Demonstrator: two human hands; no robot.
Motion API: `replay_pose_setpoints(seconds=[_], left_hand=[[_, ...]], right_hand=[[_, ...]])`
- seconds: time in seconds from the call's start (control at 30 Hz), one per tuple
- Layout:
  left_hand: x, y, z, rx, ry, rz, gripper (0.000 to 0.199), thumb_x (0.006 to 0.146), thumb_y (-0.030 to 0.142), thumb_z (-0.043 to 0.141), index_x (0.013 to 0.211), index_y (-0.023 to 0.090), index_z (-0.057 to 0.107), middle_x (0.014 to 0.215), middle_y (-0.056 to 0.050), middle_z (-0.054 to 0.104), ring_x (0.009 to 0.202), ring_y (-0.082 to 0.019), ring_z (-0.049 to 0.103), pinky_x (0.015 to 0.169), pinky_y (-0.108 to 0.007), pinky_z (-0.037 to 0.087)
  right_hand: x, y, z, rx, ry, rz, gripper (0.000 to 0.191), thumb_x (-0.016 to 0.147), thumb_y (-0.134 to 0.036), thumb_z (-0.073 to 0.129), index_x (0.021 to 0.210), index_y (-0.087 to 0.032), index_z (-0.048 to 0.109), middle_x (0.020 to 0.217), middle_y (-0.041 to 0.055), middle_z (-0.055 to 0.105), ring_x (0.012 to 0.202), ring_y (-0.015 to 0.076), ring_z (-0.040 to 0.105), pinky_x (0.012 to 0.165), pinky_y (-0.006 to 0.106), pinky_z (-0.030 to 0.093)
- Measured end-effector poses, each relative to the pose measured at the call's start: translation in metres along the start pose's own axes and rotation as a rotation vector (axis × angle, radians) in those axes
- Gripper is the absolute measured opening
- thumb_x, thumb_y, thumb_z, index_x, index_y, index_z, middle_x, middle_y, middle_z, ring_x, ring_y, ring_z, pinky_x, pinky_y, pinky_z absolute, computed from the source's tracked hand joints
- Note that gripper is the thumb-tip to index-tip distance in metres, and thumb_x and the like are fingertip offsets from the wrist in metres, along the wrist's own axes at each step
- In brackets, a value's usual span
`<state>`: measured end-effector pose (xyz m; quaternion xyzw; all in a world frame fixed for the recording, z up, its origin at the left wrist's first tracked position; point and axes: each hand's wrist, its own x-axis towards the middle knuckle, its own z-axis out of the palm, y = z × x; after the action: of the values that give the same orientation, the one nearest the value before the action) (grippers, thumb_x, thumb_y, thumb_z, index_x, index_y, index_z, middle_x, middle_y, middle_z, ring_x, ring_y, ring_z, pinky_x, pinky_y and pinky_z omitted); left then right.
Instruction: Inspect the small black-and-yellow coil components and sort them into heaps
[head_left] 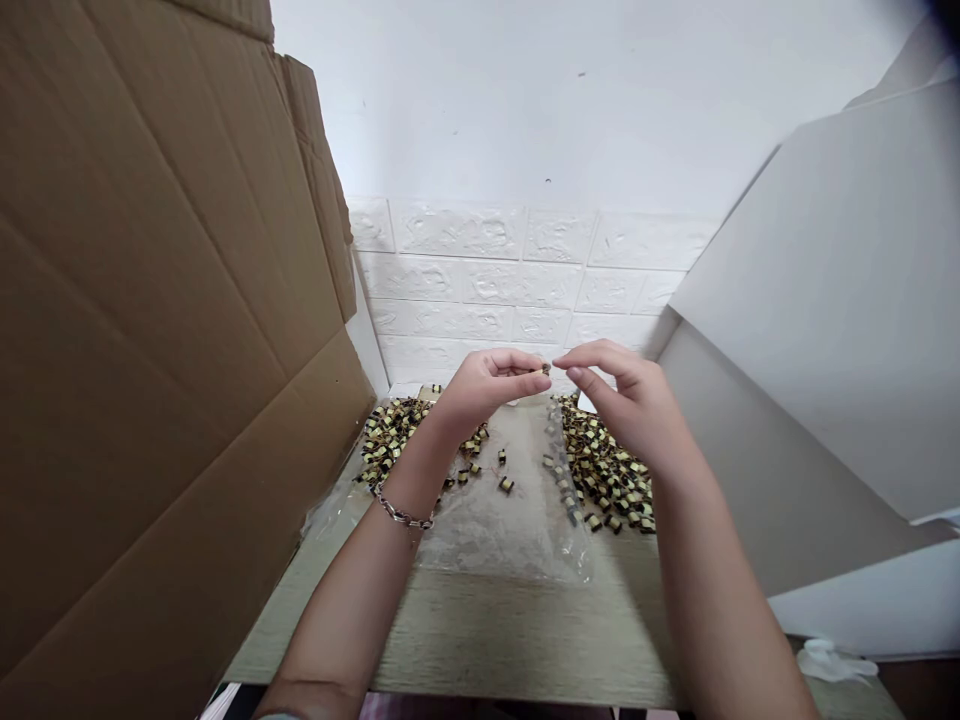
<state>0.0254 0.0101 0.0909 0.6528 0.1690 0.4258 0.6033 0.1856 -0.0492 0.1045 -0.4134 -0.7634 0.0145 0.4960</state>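
Between the thumb and fingertips of my left hand (pixel 504 382) is a small dark and yellow part (pixel 546 370), mostly covered by the fingers. My right hand (pixel 619 390) is just to the right of it, thumb and index finger slightly apart, with nothing visible between them. Below, a clear plastic sheet (pixel 499 545) lies on the table. A pile of small black and yellow parts (pixel 390 430) sits on the left, partly behind my left forearm. Another pile (pixel 607 475) is on the right. Two loose parts (pixel 506 485) rest on the sheet between the piles.
A tall brown cardboard panel (pixel 165 300) stands at the left. White panels (pixel 825 300) rise on the right. Behind the wooden table (pixel 517 640) is a white brick-patterned wall (pixel 465 230). A crumpled white item (pixel 832 660) lies at the lower right.
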Motion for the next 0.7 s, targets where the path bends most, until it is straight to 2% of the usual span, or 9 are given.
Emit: replay_pose_setpoints(seconds=[0.13, 0.2, 0.3, 0.37, 0.53, 0.7], left_hand=[[-0.001, 0.001, 0.004, 0.299, 0.193, 0.133, 0.03, 0.058, 0.034, 0.072, 0.08, 0.015, 0.063, 0.076, -0.002, 0.06, 0.071, -0.012, 0.052, 0.066, -0.024, 0.039], [-0.001, 0.001, 0.006, 0.507, 0.266, 0.281, 0.028, 0.062, 0.034, 0.069, 0.081, 0.015, 0.063, 0.078, -0.002, 0.061, 0.073, -0.012, 0.052, 0.067, -0.025, 0.04], [-0.002, -0.001, 0.009, 0.844, 0.345, 0.555, 0.016, 0.068, 0.03, 0.065, 0.078, 0.018, 0.062, 0.077, 0.0, 0.062, 0.073, -0.012, 0.053, 0.073, -0.027, 0.038], [-0.001, -0.004, 0.009, 1.038, 0.388, 0.69, 0.011, 0.072, 0.028, 0.062, 0.079, 0.019, 0.06, 0.077, 0.001, 0.063, 0.076, -0.012, 0.054, 0.078, -0.029, 0.035], [-0.002, -0.009, 0.008, 1.296, 0.482, 0.848, 0.013, 0.078, 0.032, 0.055, 0.084, 0.022, 0.059, 0.079, 0.001, 0.063, 0.078, -0.012, 0.055, 0.085, -0.033, 0.029], [-0.004, -0.01, 0.009, 1.428, 0.535, 0.953, 0.01, 0.079, 0.029, 0.054, 0.086, 0.022, 0.058, 0.079, 0.002, 0.063, 0.076, -0.012, 0.055, 0.091, -0.035, 0.025]], right_hand=[[0.0, 0.001, 0.001, 0.129, 0.098, 0.186, 0.016, 0.08, -0.031, 0.05, 0.084, -0.02, 0.061, 0.082, 0.001, 0.061, 0.081, 0.014, 0.055, 0.073, 0.028, 0.041], [0.0, -0.002, 0.003, 0.215, 0.111, 0.277, 0.02, 0.079, -0.035, 0.05, 0.078, -0.019, 0.061, 0.076, 0.0004, 0.06, 0.076, 0.0131, 0.054, 0.07, 0.026, 0.041], [0.0, -0.007, 0.007, 0.348, 0.048, 0.397, 0.028, 0.078, -0.04, 0.049, 0.068, -0.017, 0.06, 0.066, -0.0002, 0.056, 0.066, 0.0104, 0.05, 0.063, 0.023, 0.039], [0.001, -0.009, 0.01, 0.443, 0.025, 0.457, 0.033, 0.079, -0.043, 0.048, 0.066, -0.016, 0.06, 0.064, 0.0001, 0.055, 0.061, 0.0092, 0.047, 0.059, 0.022, 0.037], [0.001, -0.005, 0.015, 0.635, 0.018, 0.549, 0.042, 0.08, -0.049, 0.041, 0.063, -0.016, 0.06, 0.058, 0.0013, 0.053, 0.052, 0.0086, 0.042, 0.051, 0.023, 0.032], [0.001, -0.006, 0.015, 0.699, -0.043, 0.596, 0.034, 0.077, -0.043, 0.048, 0.061, -0.015, 0.059, 0.054, 0.0002, 0.05, 0.05, 0.0081, 0.039, 0.051, 0.023, 0.03]])
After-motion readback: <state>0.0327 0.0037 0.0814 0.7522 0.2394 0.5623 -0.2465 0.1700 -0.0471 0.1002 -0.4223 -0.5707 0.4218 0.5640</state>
